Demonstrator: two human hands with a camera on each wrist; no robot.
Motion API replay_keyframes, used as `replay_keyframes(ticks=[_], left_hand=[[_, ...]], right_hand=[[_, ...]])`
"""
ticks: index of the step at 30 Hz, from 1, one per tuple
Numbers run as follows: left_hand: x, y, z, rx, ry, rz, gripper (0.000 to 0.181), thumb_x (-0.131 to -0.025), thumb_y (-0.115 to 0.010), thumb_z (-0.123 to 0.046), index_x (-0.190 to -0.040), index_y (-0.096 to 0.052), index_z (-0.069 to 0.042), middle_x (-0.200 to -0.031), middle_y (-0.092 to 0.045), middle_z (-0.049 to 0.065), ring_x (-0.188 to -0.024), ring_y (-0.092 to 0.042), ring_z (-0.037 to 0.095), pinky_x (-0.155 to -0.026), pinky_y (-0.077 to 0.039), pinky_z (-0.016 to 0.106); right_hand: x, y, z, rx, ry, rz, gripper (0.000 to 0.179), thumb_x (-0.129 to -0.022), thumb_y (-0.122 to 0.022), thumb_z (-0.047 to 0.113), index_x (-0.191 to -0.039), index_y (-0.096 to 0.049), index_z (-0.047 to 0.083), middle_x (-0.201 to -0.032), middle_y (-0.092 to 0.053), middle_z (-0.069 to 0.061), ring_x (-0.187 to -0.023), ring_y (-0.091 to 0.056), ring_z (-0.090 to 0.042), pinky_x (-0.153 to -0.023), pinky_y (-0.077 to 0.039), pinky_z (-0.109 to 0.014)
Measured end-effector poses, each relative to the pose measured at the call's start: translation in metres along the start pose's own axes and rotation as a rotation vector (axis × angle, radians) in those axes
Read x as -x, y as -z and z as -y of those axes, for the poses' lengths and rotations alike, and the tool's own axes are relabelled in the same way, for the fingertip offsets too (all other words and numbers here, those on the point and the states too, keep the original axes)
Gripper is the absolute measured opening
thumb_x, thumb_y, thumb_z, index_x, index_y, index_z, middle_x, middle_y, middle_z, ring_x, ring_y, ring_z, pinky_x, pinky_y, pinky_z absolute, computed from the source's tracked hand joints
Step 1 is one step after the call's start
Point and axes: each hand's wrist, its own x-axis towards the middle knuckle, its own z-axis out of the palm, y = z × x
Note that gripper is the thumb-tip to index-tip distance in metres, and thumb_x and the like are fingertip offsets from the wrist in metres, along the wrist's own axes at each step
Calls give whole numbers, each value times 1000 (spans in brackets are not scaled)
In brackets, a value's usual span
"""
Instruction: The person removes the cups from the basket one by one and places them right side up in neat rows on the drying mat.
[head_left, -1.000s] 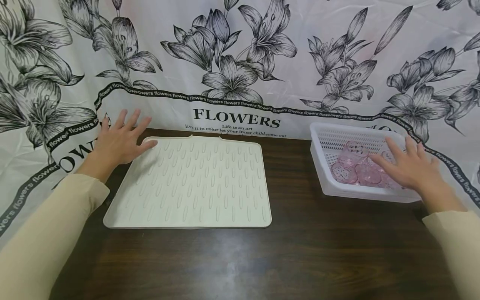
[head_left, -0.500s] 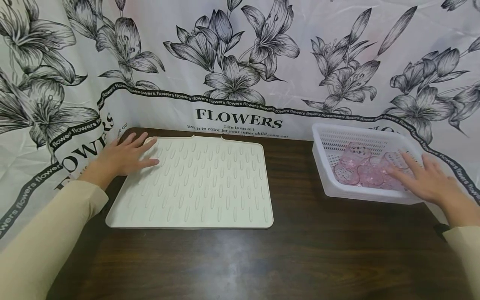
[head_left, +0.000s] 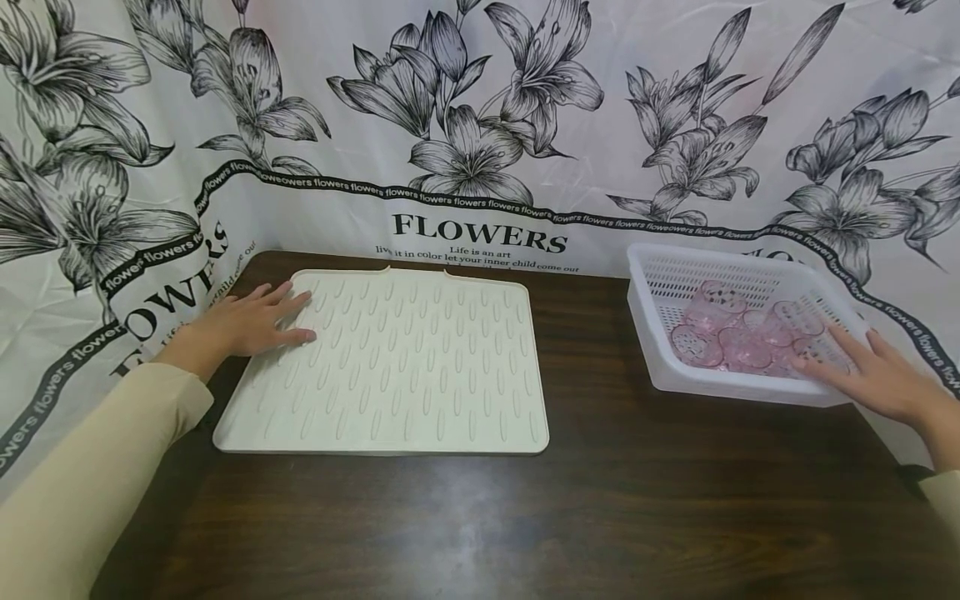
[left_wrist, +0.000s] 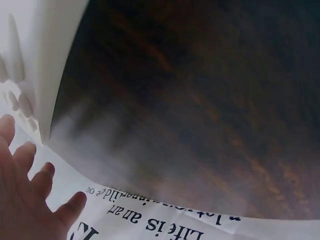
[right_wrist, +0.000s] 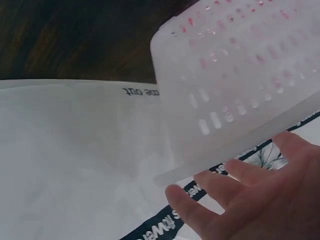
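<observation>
In the head view my left hand (head_left: 251, 323) is spread over the left edge of a flat white mat (head_left: 390, 367) with raised oval ridges. Its thumb reaches in over the ridges, and nothing is gripped. My right hand (head_left: 885, 379), fingers straight and parted, hovers at the right end of a white slotted basket (head_left: 643, 333). Inside lie several clear pink, round-ended pieces (head_left: 742, 346). From the right wrist, the fingers (right_wrist: 220, 187) appear along the basket's rim (right_wrist: 240, 140) without curling round it. The left wrist view has spread fingers (left_wrist: 42, 177) beside the mat's edge (left_wrist: 52, 75).
Dark wood table (head_left: 480, 525) lies beneath the mat and basket, and stretches in front of both. Behind stands a white sheet (head_left: 315, 225) printed with black flowers and lettering, close to the back of the basket. It also runs along the left and right sides.
My right hand has drawn back rightward from over the pink pieces to the basket's right end. My left hand has come down lower at the mat's left edge. Mat and basket stay put.
</observation>
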Motion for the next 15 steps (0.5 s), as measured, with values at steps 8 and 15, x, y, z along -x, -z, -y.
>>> replay_keyframes(ticks=[8,15], left_hand=[[3,-3,3,16,-59,-9,93,-93,-48,-70,-157,-26,-5,-160,-14,30,-142,-14,57,-105,-16,77],[4,-9,5,-6,-66,-24,101,-88,-54,-72,-156,-25,-4,-160,-17,30,-142,-18,57,-104,-22,76]], right_hand=[[-1,-4,-12,-42,-26,32,105,-96,-46,62,-150,10,-8,-137,8,-59,-118,-11,-80,-85,-20,-87],[-6,2,-27,-78,18,76,107,-96,-54,55,-147,7,-17,-129,-20,-59,-110,-30,-75,-84,-31,-82]])
